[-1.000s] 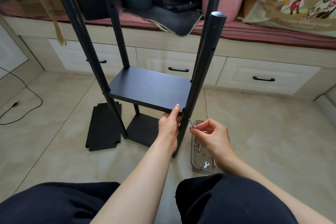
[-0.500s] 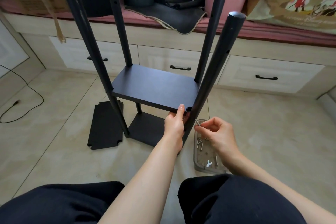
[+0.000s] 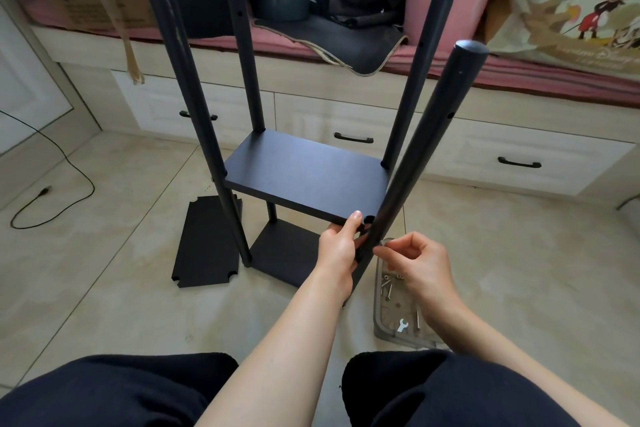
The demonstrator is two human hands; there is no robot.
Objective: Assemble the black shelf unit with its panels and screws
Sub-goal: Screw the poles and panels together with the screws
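While I am steadying the near corner of the middle shelf panel (image 3: pixel 304 177) with my left hand (image 3: pixel 337 246), thumb on top and fingers under, the leaning front post (image 3: pixel 415 163) is tilting off its notch. My right hand (image 3: pixel 420 262) is pinching something small against that post, probably a screw; I cannot tell. If the holes are sitting misaligned it could cross-thread, or drop beside the clear tray (image 3: pixel 381 317) of spare screws.

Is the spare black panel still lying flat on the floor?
Yes, the spare panel lies flat on the tiles left of the shelf unit, untouched by either hand.
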